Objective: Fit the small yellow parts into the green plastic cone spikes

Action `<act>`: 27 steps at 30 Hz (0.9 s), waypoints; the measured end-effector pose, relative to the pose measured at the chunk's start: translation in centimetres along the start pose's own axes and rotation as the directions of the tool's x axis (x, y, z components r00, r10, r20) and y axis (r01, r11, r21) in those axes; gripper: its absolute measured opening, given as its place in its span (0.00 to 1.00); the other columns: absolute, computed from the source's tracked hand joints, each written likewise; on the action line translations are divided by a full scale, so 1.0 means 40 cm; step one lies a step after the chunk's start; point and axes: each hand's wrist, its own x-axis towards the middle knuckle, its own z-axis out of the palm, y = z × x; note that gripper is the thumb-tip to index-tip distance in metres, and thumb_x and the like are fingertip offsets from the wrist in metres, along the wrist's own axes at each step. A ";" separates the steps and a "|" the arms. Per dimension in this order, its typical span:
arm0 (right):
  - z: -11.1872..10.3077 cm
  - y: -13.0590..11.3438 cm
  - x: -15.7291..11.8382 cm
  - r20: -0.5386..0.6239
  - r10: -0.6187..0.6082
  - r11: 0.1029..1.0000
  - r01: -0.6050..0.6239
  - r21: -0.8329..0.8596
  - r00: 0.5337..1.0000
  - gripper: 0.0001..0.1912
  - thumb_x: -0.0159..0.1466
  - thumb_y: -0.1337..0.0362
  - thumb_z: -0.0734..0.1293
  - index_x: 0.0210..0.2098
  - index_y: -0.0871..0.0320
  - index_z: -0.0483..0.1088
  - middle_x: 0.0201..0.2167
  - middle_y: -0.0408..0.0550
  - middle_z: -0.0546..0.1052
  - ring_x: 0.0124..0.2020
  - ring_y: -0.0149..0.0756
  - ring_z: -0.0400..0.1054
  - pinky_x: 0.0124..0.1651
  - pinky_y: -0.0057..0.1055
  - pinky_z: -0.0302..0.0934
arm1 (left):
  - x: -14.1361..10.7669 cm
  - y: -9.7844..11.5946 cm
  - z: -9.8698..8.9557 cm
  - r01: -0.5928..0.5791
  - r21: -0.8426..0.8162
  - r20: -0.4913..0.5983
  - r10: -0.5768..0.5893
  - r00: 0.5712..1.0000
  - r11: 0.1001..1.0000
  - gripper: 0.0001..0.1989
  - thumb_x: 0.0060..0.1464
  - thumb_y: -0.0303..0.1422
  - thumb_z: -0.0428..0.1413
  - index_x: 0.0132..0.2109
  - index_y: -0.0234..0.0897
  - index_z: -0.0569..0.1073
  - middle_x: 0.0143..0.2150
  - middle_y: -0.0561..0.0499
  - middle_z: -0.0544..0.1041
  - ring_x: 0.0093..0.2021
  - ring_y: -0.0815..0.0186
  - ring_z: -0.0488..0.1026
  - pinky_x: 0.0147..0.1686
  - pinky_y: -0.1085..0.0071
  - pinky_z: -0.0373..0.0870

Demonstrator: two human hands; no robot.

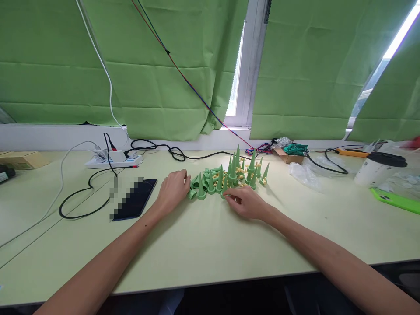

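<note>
Several green plastic cones with round ridged bases stand upright in a cluster on the table; one standing cone (201, 189) is at the cluster's left front. My right hand (247, 202) reaches in from the right, thumb and fingers closed at the base of a green cone (224, 189) at the front. On the left side my left hand (173, 189) is beside the pile, back up and fingers curled; what they hold, if anything, is hidden. Green cones lying on their sides (210, 175) and small yellow pieces (241, 178) are heaped among the upright ones.
A dark tablet-like device (139, 201) lies left of my left hand. Behind it are a white power strip (114, 160) and loose black cables. To the right are a small cardboard box (288, 155), clear plastic (303, 176), a lidded cup (377, 170) and a green phone (397, 201).
</note>
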 end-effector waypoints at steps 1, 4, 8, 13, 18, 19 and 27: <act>0.001 0.000 -0.001 -0.004 -0.005 1.000 0.005 0.000 1.000 0.12 0.66 0.67 0.60 0.39 0.59 0.77 0.21 0.43 0.76 0.19 0.28 0.60 0.29 0.26 0.55 | -0.003 0.005 -0.006 -0.015 0.004 -0.035 0.015 0.999 1.000 0.15 0.65 0.35 0.43 0.38 0.37 0.73 0.35 0.43 0.78 0.35 0.55 0.75 0.30 0.66 0.59; 0.004 -0.002 -0.002 -0.053 -0.027 0.999 0.028 0.017 0.998 0.12 0.66 0.67 0.60 0.38 0.59 0.76 0.20 0.42 0.75 0.19 0.28 0.60 0.28 0.26 0.55 | -0.012 0.019 -0.022 -0.074 0.005 -0.155 0.074 0.985 0.997 0.12 0.64 0.33 0.45 0.37 0.37 0.72 0.34 0.46 0.77 0.33 0.59 0.74 0.29 0.67 0.58; 0.000 -0.006 -0.002 -0.241 -0.049 0.998 0.058 0.032 0.969 0.11 0.65 0.65 0.59 0.35 0.58 0.73 0.16 0.40 0.70 0.16 0.27 0.59 0.24 0.25 0.54 | -0.027 0.034 -0.029 -0.274 -0.084 -0.458 0.207 0.865 0.958 0.12 0.64 0.31 0.46 0.36 0.36 0.72 0.33 0.49 0.76 0.30 0.66 0.72 0.30 0.70 0.62; -0.034 0.005 0.001 -0.258 -0.122 0.983 0.081 -0.164 0.959 0.16 0.65 0.64 0.59 0.20 0.56 0.63 0.13 0.40 0.65 0.15 0.26 0.54 0.23 0.27 0.47 | -0.054 0.059 -0.004 -0.566 -0.031 -0.703 0.385 0.598 0.824 0.07 0.63 0.29 0.52 0.36 0.37 0.72 0.29 0.52 0.76 0.24 0.72 0.69 0.26 0.74 0.62; -0.070 0.027 0.004 -0.035 -0.094 0.932 0.076 -0.355 0.995 0.17 0.64 0.65 0.59 0.18 0.57 0.60 0.14 0.41 0.64 0.16 0.27 0.53 0.25 0.29 0.43 | -0.083 0.094 0.032 -0.703 0.009 -0.612 0.560 0.559 0.711 0.07 0.63 0.28 0.50 0.41 0.40 0.73 0.35 0.50 0.78 0.31 0.71 0.75 0.26 0.77 0.65; -0.074 0.031 0.005 -0.007 -0.059 0.921 0.052 -0.387 0.998 0.17 0.64 0.66 0.59 0.18 0.57 0.61 0.14 0.41 0.64 0.16 0.27 0.53 0.25 0.29 0.42 | -0.087 0.099 0.036 -0.713 0.013 -0.580 0.586 0.566 0.701 0.09 0.63 0.27 0.49 0.41 0.40 0.73 0.35 0.50 0.78 0.31 0.71 0.75 0.25 0.77 0.65; -0.079 0.053 0.020 0.051 0.338 0.725 -0.225 -0.651 0.940 0.13 0.66 0.66 0.60 0.27 0.58 0.70 0.20 0.48 0.73 0.21 0.35 0.66 0.25 0.30 0.39 | -0.105 0.115 0.053 -0.818 0.036 -0.445 0.742 0.501 0.574 0.13 0.60 0.20 0.45 0.44 0.39 0.70 0.35 0.50 0.74 0.23 0.74 0.67 0.18 0.77 0.54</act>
